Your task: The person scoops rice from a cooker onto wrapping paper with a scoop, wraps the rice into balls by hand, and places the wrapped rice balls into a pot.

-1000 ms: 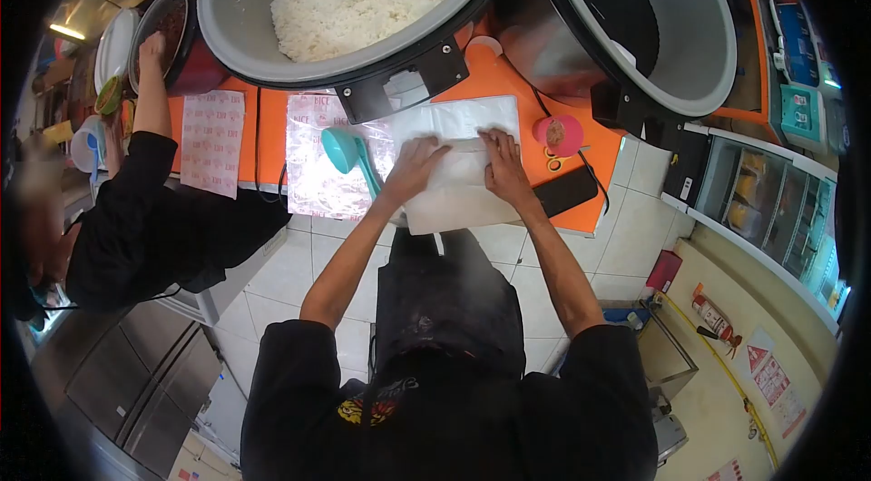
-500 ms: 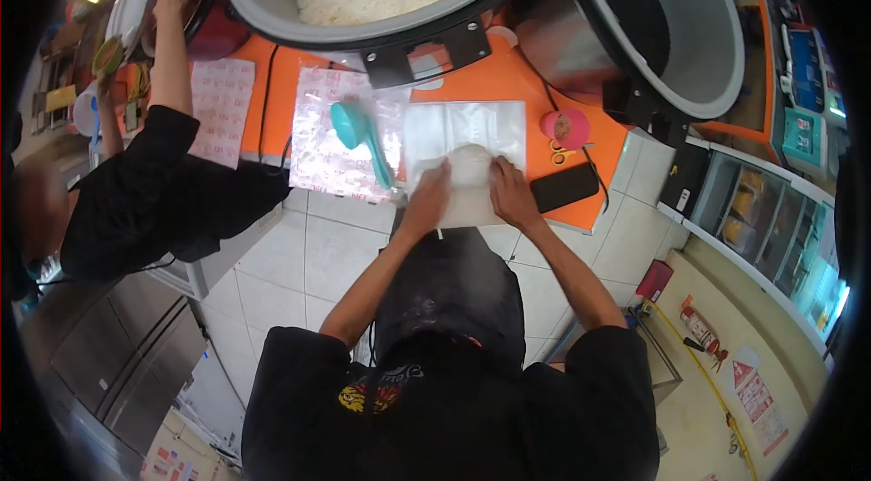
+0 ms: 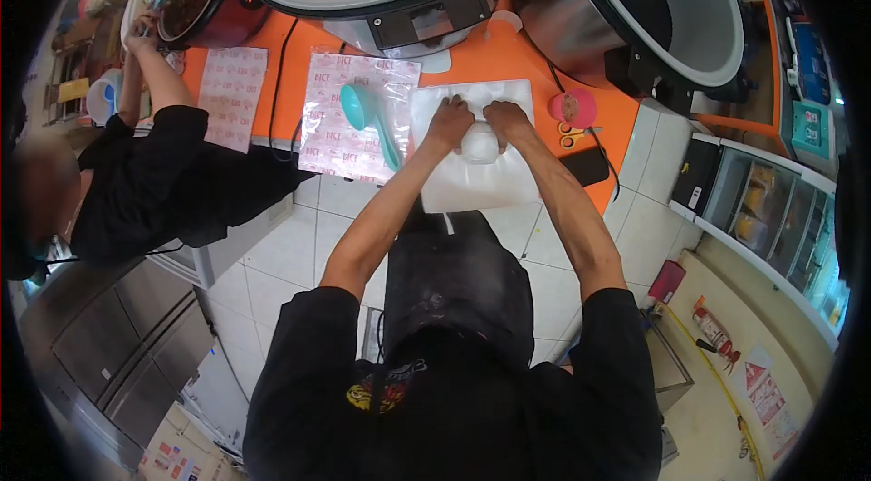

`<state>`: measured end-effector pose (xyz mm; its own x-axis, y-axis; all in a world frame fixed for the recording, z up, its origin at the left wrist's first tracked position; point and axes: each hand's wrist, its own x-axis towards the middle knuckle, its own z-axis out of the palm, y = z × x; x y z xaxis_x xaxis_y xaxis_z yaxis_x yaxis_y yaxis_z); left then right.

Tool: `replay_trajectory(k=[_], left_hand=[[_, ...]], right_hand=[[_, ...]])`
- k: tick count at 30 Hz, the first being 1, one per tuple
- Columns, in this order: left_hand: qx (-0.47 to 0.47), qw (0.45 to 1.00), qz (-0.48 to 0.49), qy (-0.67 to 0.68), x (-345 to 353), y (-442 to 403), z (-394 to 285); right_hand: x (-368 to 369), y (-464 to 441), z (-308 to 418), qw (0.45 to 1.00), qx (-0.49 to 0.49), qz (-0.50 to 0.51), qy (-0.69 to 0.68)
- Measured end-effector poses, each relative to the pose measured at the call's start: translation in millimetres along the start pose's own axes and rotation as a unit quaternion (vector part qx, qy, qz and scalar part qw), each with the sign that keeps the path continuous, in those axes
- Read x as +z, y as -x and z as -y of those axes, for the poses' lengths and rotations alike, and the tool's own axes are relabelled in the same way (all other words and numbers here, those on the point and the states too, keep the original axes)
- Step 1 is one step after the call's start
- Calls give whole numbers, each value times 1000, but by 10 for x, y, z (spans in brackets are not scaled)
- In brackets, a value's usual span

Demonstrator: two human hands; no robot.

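A white wrapping sheet (image 3: 481,186) lies flat on the orange table. On it sits a rounded white lump (image 3: 480,144), its contents unclear. My left hand (image 3: 451,123) bends its fingers over the sheet at the lump's left side. Curled on the lump's upper right is my right hand (image 3: 508,122), also touching the sheet. A turquoise scoop (image 3: 359,107) rests on a stack of pink printed sheets (image 3: 327,143) left of my hands.
A large pot of rice (image 3: 390,2) and a second large pot (image 3: 708,63) stand behind. To the right are a pink cup (image 3: 585,107), yellow scissors (image 3: 569,136) and a black phone (image 3: 585,167). A co-worker's arm (image 3: 163,77) reaches near a red pot (image 3: 238,16).
Both my hands have moved away from my body over the sheet, whose near part now lies spread out. The co-worker's hand has moved out of the red pot to its left side.
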<state>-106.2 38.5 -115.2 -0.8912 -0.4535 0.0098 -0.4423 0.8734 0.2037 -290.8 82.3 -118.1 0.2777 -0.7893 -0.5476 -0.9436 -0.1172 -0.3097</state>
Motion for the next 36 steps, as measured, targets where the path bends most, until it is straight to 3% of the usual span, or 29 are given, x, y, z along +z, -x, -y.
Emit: replay_trajectory(k=[1,3,4,6,7,8,9,11,12,14,15,16,17,19,20,22,23,26,29,32,34,35,36], left_hand=[[11,994,40,104,-33,56,79],[29,944,114,308,-133,71,244],[-36,889,169,424,-253,151,182],[-97,786,66,607,-501,345,-15],[-124,718,10,684,-578,415,-85],[-173,651,-47,738,-362,543,-121],[-223,617,-131,743,-251,638,-213],[-311,527,-300,732,-182,727,-497],[-371,569,-330,655,-421,708,-614],[-408,530,-318,673,-720,801,-707],[-425,509,-311,681,-812,816,-703],[-459,497,-295,675,-227,950,-621],[-444,529,-284,665,-377,909,-653],[-412,588,-260,645,-1012,816,-836],[-424,514,-275,693,-1344,775,-867],[-435,520,-259,688,-1607,752,-856],[-436,526,-251,686,-1695,705,-837],[-336,347,-205,851,-1610,705,-619],[-221,210,-32,952,-2089,761,-529],[-272,363,93,886,-2426,713,-450],[-226,698,166,659,-2905,335,-293],[-190,820,187,506,-3173,85,-324],[-164,850,140,481,-3516,-216,-463]], right_hand=[[26,23,63,999,20,-28,-1],[24,171,-4,991,-58,-106,-49],[19,259,-13,977,-111,-165,-73],[117,379,77,924,-209,-269,-172],[184,444,193,892,-164,-213,-364],[278,531,373,821,-114,-149,-540],[340,626,588,714,-60,-76,-694],[313,777,1028,700,-16,-135,-701],[272,822,1200,667,4,-154,-729],[180,924,1482,597,43,-187,-779],[103,970,1547,599,51,-196,-775],[19,1020,1608,599,61,-206,-771],[-52,1050,1645,599,71,-218,-767],[-36,1051,1635,699,77,-265,-660],[-98,1079,1662,739,64,-299,-601],[-345,1168,1678,779,20,-367,-508],[-500,1184,1647,794,-59,-413,-443],[-982,1312,1437,789,-234,-550,-146],[-1575,1577,1308,808,-254,-530,-48],[-1966,1946,1174,753,-283,-595,1],[-1920,2137,930,708,-195,-678,-42],[-1865,2267,786,684,-154,-710,-65],[-1785,2397,648,670,-95,-728,-108]])
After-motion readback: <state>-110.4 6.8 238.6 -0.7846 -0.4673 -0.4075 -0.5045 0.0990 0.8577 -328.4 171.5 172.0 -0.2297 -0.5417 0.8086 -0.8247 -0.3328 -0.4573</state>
